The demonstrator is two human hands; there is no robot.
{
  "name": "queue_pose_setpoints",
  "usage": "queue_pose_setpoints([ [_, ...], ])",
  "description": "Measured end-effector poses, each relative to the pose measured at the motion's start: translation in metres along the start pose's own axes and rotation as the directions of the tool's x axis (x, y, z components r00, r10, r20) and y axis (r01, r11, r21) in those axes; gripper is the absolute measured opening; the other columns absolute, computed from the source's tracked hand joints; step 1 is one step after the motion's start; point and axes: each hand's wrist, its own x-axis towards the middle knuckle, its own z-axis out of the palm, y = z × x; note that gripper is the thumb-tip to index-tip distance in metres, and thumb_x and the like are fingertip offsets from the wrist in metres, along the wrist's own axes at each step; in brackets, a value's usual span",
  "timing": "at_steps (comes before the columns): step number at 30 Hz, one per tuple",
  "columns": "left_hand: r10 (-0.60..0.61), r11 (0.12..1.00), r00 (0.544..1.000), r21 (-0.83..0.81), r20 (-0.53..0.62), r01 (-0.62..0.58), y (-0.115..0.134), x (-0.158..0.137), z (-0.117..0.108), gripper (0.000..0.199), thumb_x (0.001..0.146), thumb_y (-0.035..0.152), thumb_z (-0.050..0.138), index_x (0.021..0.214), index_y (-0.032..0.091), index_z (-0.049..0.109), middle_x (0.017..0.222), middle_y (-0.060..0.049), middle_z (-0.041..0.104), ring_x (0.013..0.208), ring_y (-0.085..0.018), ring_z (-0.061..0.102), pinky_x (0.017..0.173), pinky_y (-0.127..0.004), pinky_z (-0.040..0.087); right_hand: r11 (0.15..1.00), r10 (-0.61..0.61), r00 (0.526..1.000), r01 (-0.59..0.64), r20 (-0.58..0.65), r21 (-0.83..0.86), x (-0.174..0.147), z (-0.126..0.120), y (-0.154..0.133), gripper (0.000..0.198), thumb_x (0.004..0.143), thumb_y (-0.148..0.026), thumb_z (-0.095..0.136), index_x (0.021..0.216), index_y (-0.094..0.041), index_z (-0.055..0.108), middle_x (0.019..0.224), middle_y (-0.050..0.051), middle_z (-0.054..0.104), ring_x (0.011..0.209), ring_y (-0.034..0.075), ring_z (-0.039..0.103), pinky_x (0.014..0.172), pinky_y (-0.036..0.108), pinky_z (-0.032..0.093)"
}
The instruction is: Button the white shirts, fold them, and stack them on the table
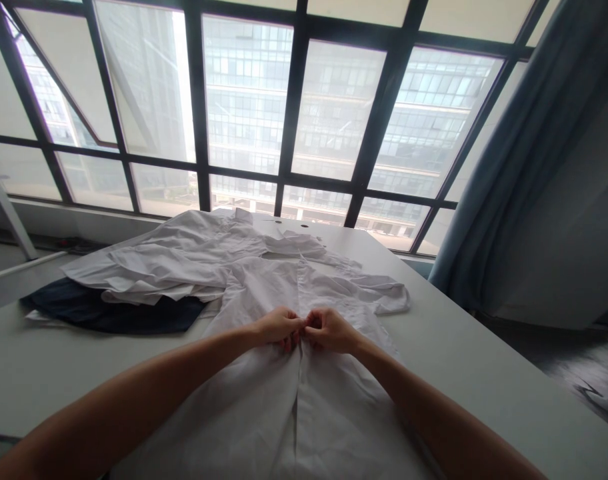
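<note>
A white shirt [344, 407] lies spread out in front of me, its front opening running down the middle and its collar end away from me. My left hand [281, 327] pinches the left edge of that opening. Close against it, my right hand [329, 330] pinches the opposite edge, with thumb and forefinger curled. The fingertips of both hands meet at the placket, slightly above the cloth that lies on the table. Whether a button sits between them is hidden by the fingers.
More white garments [184, 253] lie heaped at the far left, over a dark navy cloth [119, 310]. Everything rests on a white table [459, 360] whose right edge slants away. Behind it stand large windows [249, 100], and a blue-grey curtain [509, 173] hangs at right.
</note>
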Motion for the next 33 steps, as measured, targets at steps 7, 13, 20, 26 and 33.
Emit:
queue_pose_setpoints([
  [7, 0.048, 0.999, 0.998, 0.026, -0.039, -0.047, -0.003, 0.002, 0.002, 0.03, 0.083, 0.036, 0.059, 0.062, 0.016, 0.052, 0.047, 0.006, 0.052, 0.033, -0.006, 0.044, 0.036, -0.019, 0.027, 0.994, 0.081, 0.993, -0.087, 0.081, 0.068, -0.003, -0.007, -0.009, 0.014, 0.079, -0.026, 0.061, 0.068, -0.017, 0.058, 0.05, -0.003, 0.059, 0.044, 0.011, 0.057, 0.04, 0.018, 0.04],
  [13, 0.101, 0.993, 0.994, 0.067, -0.032, -0.099, -0.005, 0.003, 0.001, 0.033, 0.082, 0.043, 0.059, 0.064, 0.016, 0.052, 0.049, 0.005, 0.052, 0.035, -0.007, 0.045, 0.036, -0.019, 0.029, 0.982, 0.152, 0.985, -0.16, 0.085, 0.098, -0.004, -0.006, -0.015, 0.014, 0.079, -0.018, 0.055, 0.065, -0.017, 0.058, 0.05, -0.003, 0.06, 0.043, 0.011, 0.055, 0.04, 0.019, 0.041],
  [20, 0.189, 0.952, 0.981, 0.254, -0.042, -0.172, -0.004, 0.0, -0.001, 0.026, 0.087, 0.038, 0.052, 0.074, 0.016, 0.056, 0.057, 0.003, 0.056, 0.044, -0.011, 0.051, 0.045, -0.021, 0.035, 0.96, 0.21, 0.971, -0.227, 0.11, 0.163, -0.005, -0.007, -0.018, 0.017, 0.08, -0.018, 0.051, 0.064, -0.017, 0.056, 0.052, -0.003, 0.061, 0.043, 0.009, 0.054, 0.04, 0.017, 0.036],
  [26, 0.548, 0.553, 0.832, 0.785, -0.089, -0.28, -0.006, -0.005, -0.012, 0.024, 0.087, 0.032, 0.059, 0.103, 0.018, 0.07, 0.102, -0.009, 0.07, 0.099, -0.025, 0.062, 0.085, -0.033, 0.046, 0.975, 0.212, 0.977, -0.21, 0.033, -0.07, -0.006, -0.01, -0.018, 0.014, 0.079, -0.02, 0.054, 0.065, -0.018, 0.057, 0.049, -0.003, 0.056, 0.04, 0.011, 0.051, 0.042, 0.02, 0.035],
  [33, 0.615, 0.286, 0.746, 0.81, 0.254, -0.511, -0.019, 0.004, -0.011, 0.035, 0.091, 0.01, 0.047, 0.121, 0.02, 0.063, 0.131, -0.009, 0.062, 0.125, -0.023, 0.053, 0.109, -0.037, 0.036, 0.881, -0.201, 0.941, 0.051, -0.273, -0.471, -0.006, -0.011, -0.019, 0.02, 0.085, -0.035, 0.058, 0.091, -0.019, 0.069, 0.079, 0.004, 0.071, 0.069, 0.016, 0.063, 0.065, 0.025, 0.041],
])
